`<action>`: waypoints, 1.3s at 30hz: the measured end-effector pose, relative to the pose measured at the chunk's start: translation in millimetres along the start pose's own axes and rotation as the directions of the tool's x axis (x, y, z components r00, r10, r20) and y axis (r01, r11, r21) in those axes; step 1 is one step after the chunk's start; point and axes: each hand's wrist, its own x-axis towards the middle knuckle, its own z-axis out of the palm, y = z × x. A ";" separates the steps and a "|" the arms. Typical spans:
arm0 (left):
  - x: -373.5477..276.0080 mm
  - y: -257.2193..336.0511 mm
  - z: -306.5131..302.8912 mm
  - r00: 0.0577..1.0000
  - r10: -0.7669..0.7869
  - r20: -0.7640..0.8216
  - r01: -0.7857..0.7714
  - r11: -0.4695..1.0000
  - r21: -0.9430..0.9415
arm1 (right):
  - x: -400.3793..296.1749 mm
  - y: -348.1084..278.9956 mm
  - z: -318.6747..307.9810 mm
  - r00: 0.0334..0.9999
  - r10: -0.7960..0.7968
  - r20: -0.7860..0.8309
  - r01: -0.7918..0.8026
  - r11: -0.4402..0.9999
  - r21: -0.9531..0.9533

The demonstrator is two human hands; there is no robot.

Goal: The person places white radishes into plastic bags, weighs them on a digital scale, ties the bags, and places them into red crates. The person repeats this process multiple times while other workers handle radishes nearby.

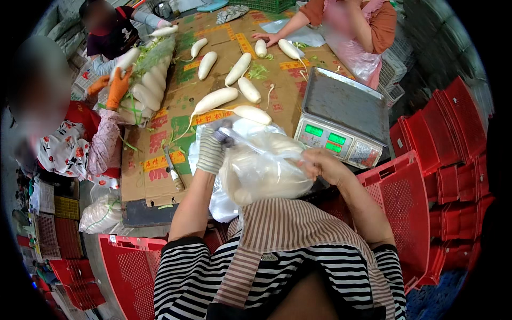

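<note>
A clear plastic bag (264, 176) full of white radishes lies at the table's near edge, against my apron. My left hand (214, 146), in a striped glove with dark fingertips, grips a stretched strip of the bag's top on the left. On the right, my bare right hand (326, 166) pinches the other side of the gathered plastic. Under the full bag and the left hand lies a stack of thin plastic bags (222, 202). Just beyond the hands, loose white radishes (252, 115) with long thin roots rest on cardboard.
A digital scale (344, 108) with lit green displays stands right of the bag. A knife (174, 172) lies left on the cardboard-covered table (136, 172). Co-workers handle bagged radishes (150, 88) at left; another person's hand (268, 38) rests far right. Red crates (394, 200) flank me.
</note>
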 end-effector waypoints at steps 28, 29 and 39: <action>-17.8 39.6 -46.4 0.894 -0.162 -0.417 0.038 0.956 -0.290 | -1.2 4.1 -107.2 0.990 -0.037 -0.138 0.113 0.796 0.594; -16.8 55.2 -128.2 0.811 -0.052 -0.582 -0.153 0.943 -0.297 | -19.3 18.1 -135.8 0.984 -0.004 -0.177 0.126 0.716 0.687; -106.2 109.9 -27.9 0.942 0.264 -0.206 -0.104 0.816 0.569 | 1.5 -60.0 -49.4 0.930 -0.315 -0.189 0.363 0.867 0.340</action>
